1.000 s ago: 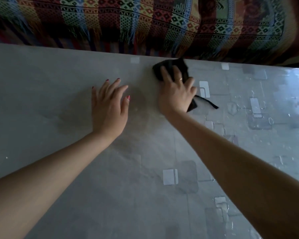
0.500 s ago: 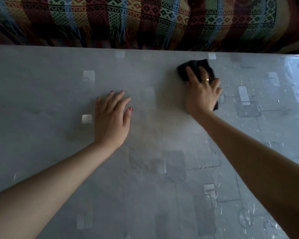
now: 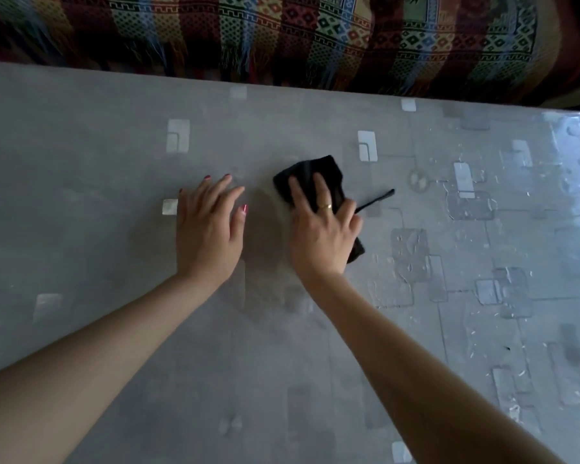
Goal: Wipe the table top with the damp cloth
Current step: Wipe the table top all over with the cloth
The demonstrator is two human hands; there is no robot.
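A black damp cloth [image 3: 329, 175] lies flat on the grey table top [image 3: 114, 169], which is covered in a glossy sheet with pale square patterns. My right hand [image 3: 322, 232] presses down on the cloth with fingers spread, a ring on one finger; a thin black strand of the cloth trails off to the right. My left hand [image 3: 210, 229] rests flat on the table just left of the cloth, fingers apart, holding nothing. Part of the cloth is hidden under my right palm.
A colourful patterned woven blanket [image 3: 315, 38] with fringes hangs along the table's far edge. Wet streaks and droplets shine on the right part of the table [image 3: 482, 212].
My right hand has slid the cloth from near the far edge back toward me and leftward, close to my left hand. My left hand has stayed flat on the table.
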